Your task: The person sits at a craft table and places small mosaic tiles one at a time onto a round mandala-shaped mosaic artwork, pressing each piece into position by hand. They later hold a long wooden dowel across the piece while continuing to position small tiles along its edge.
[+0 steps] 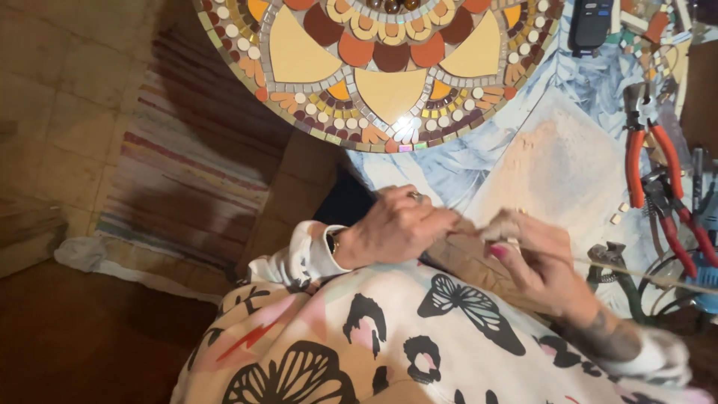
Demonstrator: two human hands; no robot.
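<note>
Small pale tile piece [514, 241] pinched in right hand [535, 254], blurred.

Dark rectangular handheld device [591, 22] with a small screen, top edge, right of the round mosaic [381, 67].

Both hands meet mid-frame, fingertips nearly touching. Left hand [393, 228] is curled knuckles up, ring on one finger, watch at the wrist. Right hand [535, 251] pinches, pink nails showing, tattooed forearm running to lower right.
</note>
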